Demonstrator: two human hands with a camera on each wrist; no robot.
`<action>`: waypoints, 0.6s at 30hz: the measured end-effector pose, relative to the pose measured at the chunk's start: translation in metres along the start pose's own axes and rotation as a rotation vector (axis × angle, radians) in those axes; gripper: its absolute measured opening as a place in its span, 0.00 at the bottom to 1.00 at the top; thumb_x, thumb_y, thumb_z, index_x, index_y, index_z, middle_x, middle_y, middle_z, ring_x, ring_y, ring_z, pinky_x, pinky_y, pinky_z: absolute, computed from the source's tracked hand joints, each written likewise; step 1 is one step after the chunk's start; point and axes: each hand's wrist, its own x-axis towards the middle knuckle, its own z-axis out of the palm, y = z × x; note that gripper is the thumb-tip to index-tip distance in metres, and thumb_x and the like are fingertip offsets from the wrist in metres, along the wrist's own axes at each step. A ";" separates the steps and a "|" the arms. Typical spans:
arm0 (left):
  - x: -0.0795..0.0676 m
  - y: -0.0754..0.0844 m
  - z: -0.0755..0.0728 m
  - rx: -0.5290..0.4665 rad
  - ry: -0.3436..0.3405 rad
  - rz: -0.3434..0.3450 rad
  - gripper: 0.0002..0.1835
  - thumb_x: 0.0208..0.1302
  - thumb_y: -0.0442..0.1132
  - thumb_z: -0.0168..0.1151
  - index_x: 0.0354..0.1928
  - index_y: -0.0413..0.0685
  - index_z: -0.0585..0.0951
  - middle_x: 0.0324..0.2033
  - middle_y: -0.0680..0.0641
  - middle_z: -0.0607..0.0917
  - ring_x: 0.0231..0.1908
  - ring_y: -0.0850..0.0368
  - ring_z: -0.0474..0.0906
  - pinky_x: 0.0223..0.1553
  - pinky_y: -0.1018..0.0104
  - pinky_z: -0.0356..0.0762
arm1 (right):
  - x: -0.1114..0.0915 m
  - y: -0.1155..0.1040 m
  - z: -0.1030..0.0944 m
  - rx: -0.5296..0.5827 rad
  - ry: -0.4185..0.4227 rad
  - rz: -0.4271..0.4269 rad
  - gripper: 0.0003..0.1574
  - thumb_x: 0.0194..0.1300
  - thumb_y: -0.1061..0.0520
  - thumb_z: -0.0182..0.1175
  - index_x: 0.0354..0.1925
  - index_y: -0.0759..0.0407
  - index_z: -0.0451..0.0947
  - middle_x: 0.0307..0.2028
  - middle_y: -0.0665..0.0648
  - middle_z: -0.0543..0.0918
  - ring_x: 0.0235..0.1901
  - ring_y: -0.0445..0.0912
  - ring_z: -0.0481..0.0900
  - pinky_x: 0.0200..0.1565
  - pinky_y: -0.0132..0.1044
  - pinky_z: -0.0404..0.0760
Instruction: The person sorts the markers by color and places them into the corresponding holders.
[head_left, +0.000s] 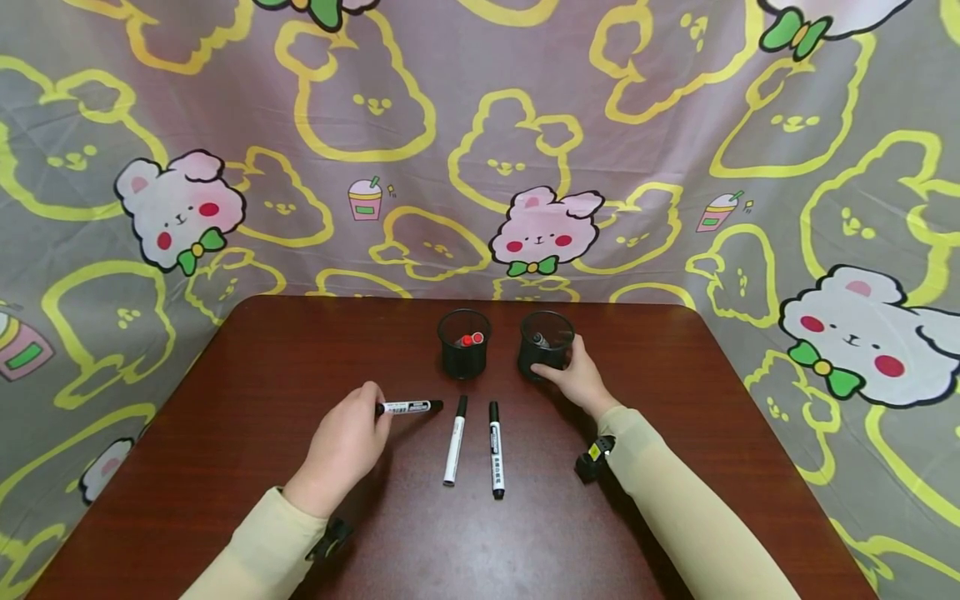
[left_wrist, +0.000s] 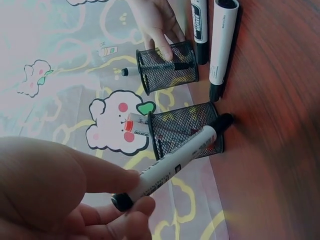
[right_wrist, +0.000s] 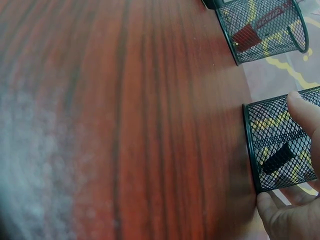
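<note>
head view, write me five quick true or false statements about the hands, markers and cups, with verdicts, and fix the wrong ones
1. The left hand pinches a black-and-white marker near one end. True.
2. The right hand holds nothing. False: it grips the right mesh cup.
3. The left loose marker and the right loose marker both lie on the tabletop. True.
4. The left mesh cup is tipped on its side. False: it stands upright.
5. Red marker ends show inside the left mesh cup. True.
</note>
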 end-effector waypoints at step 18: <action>0.008 0.007 -0.004 -0.104 0.223 0.098 0.11 0.64 0.31 0.71 0.43 0.40 0.77 0.33 0.42 0.83 0.30 0.46 0.80 0.32 0.49 0.78 | 0.002 0.003 0.001 -0.002 0.006 -0.009 0.53 0.63 0.50 0.75 0.74 0.56 0.53 0.69 0.64 0.69 0.71 0.61 0.70 0.68 0.59 0.71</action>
